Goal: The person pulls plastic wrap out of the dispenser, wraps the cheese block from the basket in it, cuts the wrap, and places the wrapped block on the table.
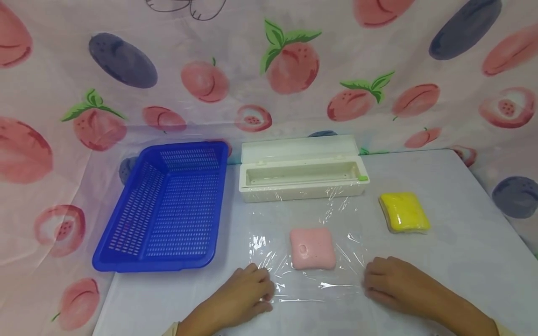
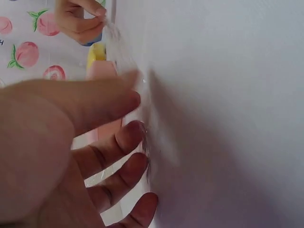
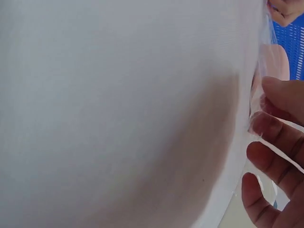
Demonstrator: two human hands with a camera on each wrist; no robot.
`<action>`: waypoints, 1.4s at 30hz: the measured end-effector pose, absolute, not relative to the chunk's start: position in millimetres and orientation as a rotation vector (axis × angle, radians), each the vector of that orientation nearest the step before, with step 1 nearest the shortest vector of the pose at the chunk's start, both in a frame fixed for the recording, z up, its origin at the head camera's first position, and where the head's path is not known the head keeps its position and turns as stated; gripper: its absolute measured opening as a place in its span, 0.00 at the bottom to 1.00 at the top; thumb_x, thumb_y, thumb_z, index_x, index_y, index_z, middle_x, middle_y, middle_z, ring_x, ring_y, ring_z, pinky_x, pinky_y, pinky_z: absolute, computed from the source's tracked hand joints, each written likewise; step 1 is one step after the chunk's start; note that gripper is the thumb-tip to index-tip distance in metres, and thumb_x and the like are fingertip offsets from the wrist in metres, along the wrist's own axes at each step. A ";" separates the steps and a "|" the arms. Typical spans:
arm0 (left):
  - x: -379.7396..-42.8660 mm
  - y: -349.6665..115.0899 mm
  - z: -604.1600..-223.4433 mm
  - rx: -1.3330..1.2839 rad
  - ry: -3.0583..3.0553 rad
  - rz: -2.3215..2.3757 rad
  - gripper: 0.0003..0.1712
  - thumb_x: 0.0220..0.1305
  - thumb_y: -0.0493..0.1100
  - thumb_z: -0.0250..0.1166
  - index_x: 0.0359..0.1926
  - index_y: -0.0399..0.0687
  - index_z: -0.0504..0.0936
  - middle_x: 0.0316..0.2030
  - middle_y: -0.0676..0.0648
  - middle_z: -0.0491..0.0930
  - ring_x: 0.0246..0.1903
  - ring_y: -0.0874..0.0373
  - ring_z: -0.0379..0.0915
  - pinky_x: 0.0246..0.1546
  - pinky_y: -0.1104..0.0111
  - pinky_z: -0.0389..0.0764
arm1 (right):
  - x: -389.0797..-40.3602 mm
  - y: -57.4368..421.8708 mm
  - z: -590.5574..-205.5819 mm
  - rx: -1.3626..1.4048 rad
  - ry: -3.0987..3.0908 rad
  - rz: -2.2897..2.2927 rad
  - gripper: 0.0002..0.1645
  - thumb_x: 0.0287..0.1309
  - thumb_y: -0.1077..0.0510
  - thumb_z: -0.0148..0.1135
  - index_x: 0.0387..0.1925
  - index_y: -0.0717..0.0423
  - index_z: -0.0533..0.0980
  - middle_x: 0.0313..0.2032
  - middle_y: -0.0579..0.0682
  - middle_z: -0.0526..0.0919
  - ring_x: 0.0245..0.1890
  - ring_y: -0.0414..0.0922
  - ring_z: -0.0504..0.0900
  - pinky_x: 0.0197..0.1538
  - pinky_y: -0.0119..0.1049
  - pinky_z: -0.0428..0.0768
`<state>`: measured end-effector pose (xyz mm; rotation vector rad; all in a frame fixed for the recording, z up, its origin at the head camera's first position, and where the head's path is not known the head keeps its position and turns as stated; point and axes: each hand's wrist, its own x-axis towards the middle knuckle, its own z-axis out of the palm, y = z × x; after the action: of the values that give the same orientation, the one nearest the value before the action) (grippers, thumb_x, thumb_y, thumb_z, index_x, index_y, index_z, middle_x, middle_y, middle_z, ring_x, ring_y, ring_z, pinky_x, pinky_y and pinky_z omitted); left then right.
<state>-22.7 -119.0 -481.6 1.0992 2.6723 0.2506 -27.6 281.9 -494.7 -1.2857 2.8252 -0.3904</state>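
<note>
A sheet of clear cling film (image 1: 294,285) lies spread over the white table in front of me. On it rests a pink, square, pillow-shaped block (image 1: 313,248) with a small oval dent. My left hand (image 1: 248,294) pinches the film's near left corner; its thumb (image 2: 109,104) partly hides the index finger in the left wrist view. At the near right corner, my right hand (image 1: 399,282) pinches the film between thumb and index finger, the other fingers (image 3: 266,156) loosely bent. A yellow block (image 1: 405,212) of similar shape, wrapped in clear film, sits beyond the right hand.
Behind the film stands a long white cling film dispenser (image 1: 302,191), its lid (image 1: 298,148) raised and a green slider (image 1: 363,178) at its right end. A blue plastic basket (image 1: 220,200) is at the left. Fruit-printed cloth (image 1: 252,56) hangs behind the table.
</note>
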 end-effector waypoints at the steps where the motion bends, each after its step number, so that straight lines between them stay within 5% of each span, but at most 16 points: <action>1: -22.5 -118.4 -482.6 1.092 2.668 0.222 0.16 0.58 0.65 0.71 0.36 0.65 0.78 0.36 0.65 0.69 0.40 0.66 0.62 0.37 0.73 0.62 | -27.1 282.1 -494.7 -1.304 2.842 -0.409 0.08 0.56 0.48 0.75 0.35 0.34 0.82 0.35 0.26 0.76 0.35 0.29 0.72 0.40 0.31 0.81; 4: -21.2 -116.7 -485.3 1.082 2.664 0.140 0.21 0.57 0.70 0.68 0.38 0.66 0.76 0.37 0.64 0.68 0.41 0.65 0.61 0.38 0.71 0.62 | -26.2 282.6 -494.5 -1.328 2.873 -0.470 0.08 0.57 0.49 0.75 0.35 0.33 0.81 0.35 0.25 0.77 0.35 0.29 0.74 0.41 0.32 0.81; 11: -20.7 -120.1 -486.2 1.156 2.749 0.162 0.03 0.67 0.55 0.67 0.37 0.69 0.82 0.36 0.64 0.70 0.39 0.66 0.64 0.38 0.72 0.63 | -23.2 285.8 -491.3 -1.209 2.843 -0.586 0.01 0.64 0.46 0.69 0.35 0.32 0.82 0.35 0.24 0.78 0.35 0.28 0.74 0.39 0.32 0.81; 16: -29.3 -126.9 -469.6 1.206 2.827 0.281 0.05 0.66 0.52 0.69 0.34 0.63 0.81 0.31 0.64 0.74 0.33 0.68 0.70 0.36 0.73 0.67 | -24.3 284.6 -485.5 -1.137 2.902 -0.618 0.11 0.57 0.51 0.74 0.36 0.28 0.81 0.36 0.21 0.76 0.35 0.26 0.73 0.40 0.30 0.81; 22: -45.1 -124.0 -456.4 1.068 2.925 0.471 0.09 0.64 0.47 0.71 0.30 0.59 0.79 0.24 0.63 0.75 0.27 0.69 0.70 0.31 0.71 0.70 | -31.7 281.5 -480.3 -1.036 3.031 -0.619 0.17 0.52 0.57 0.76 0.36 0.31 0.80 0.35 0.21 0.76 0.36 0.26 0.72 0.40 0.28 0.78; 31: -64.3 -111.7 -462.1 0.762 2.998 0.570 0.07 0.66 0.43 0.69 0.32 0.54 0.79 0.20 0.59 0.75 0.21 0.67 0.67 0.23 0.74 0.69 | -51.6 267.9 -475.9 -0.591 2.968 -0.609 0.06 0.64 0.54 0.69 0.40 0.40 0.79 0.29 0.27 0.77 0.30 0.28 0.70 0.36 0.29 0.79; 39: -77.5 -106.6 -479.1 0.615 3.038 0.507 0.03 0.64 0.39 0.70 0.38 0.51 0.84 0.27 0.53 0.82 0.25 0.62 0.74 0.26 0.70 0.75 | -61.7 259.6 -480.4 -0.432 2.925 -0.537 0.10 0.62 0.56 0.70 0.45 0.46 0.82 0.34 0.37 0.86 0.33 0.36 0.80 0.43 0.41 0.85; 42: -73.3 -102.9 -478.2 0.599 3.102 0.476 0.15 0.62 0.39 0.70 0.51 0.50 0.84 0.40 0.49 0.84 0.36 0.56 0.81 0.32 0.66 0.80 | -58.3 255.9 -478.6 -0.427 2.977 -0.463 0.15 0.61 0.58 0.70 0.50 0.49 0.82 0.43 0.46 0.89 0.43 0.46 0.86 0.49 0.51 0.86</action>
<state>-73.3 -102.9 -478.2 0.5986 3.1019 0.4763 -58.3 255.9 -478.6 -0.4272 2.9765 -0.4628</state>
